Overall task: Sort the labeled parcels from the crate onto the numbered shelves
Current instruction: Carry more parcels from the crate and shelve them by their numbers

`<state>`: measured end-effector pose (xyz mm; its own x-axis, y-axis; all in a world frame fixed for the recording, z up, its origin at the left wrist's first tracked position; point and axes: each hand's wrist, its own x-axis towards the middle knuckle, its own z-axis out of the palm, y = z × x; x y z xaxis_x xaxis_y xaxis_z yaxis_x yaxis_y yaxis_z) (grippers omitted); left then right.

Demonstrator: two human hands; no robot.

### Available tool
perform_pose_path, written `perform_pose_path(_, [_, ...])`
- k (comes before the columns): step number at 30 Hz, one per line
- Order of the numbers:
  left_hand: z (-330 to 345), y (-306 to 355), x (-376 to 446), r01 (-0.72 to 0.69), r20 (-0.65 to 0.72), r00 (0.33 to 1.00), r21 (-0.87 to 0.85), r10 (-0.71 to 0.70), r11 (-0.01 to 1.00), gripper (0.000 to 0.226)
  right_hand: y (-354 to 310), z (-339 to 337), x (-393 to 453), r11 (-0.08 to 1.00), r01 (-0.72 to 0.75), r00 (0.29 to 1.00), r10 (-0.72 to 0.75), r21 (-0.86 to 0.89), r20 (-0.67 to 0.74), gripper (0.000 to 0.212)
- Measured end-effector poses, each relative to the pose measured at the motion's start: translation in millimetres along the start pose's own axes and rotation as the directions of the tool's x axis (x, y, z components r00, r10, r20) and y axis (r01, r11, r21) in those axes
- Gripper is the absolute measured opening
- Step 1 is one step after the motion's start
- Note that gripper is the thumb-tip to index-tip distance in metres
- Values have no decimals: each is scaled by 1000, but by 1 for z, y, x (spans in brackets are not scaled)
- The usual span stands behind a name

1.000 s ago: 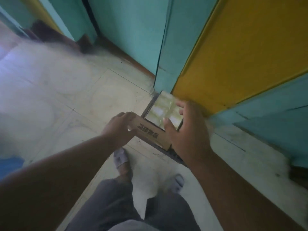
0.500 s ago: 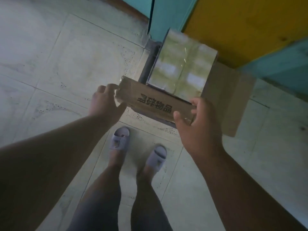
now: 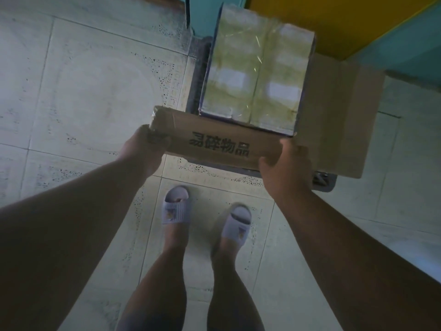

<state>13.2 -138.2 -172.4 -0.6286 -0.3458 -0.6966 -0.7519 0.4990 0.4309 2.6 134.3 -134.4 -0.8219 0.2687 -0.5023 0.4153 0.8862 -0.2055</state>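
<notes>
Storeroom-like interior: tiled floor point(image 3: 90, 96), teal-yellow painted panels point(image 3: 334, 22), stacked cartons point(image 3: 257, 68).

Bare floor point(image 3: 90, 96) lies open left; wall point(image 3: 346, 22) blocks behind the box point(image 3: 257, 75).

Four large black Chinese characters, 易碎物品, are printed on the near side panel of the brown cardboard box point(image 3: 222, 144), upside down from this viewpoint. The pale wrapped packs point(image 3: 256, 75) above it carry white label-like patches, too blurred to read. The slippers point(image 3: 176, 206) bear small marks, not legible.
</notes>
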Motion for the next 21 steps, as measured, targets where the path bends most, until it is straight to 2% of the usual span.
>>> perform_pose_path(4, [-1,-3,2,56,18,998,-139,-54,989,34,-4,8,4,983,-130,991,131,132,-3,56])
perform_pose_path(8, [-3,-9,-3,70,17,998,-304,-68,950,33,-2,1,4,948,-162,984,174,273,-22,42])
perform_pose_path(11, [-20,-13,-21,86,32,996,-408,-80,909,25,-4,-13,-7,915,-164,976,205,369,-74,41])
perform_pose_path(14, [-50,-11,-61,149,74,989,-494,-129,857,16,-15,-44,-38,907,-136,982,176,399,-65,48])
perform_pose_path(17, [-85,3,-117,151,66,988,-541,-136,828,9,-29,-94,-86,915,-82,993,108,394,-45,53])
perform_pose_path(21, [-137,33,-195,141,36,988,-606,-150,783,40,-41,-175,-155,913,54,997,-26,404,-74,55])
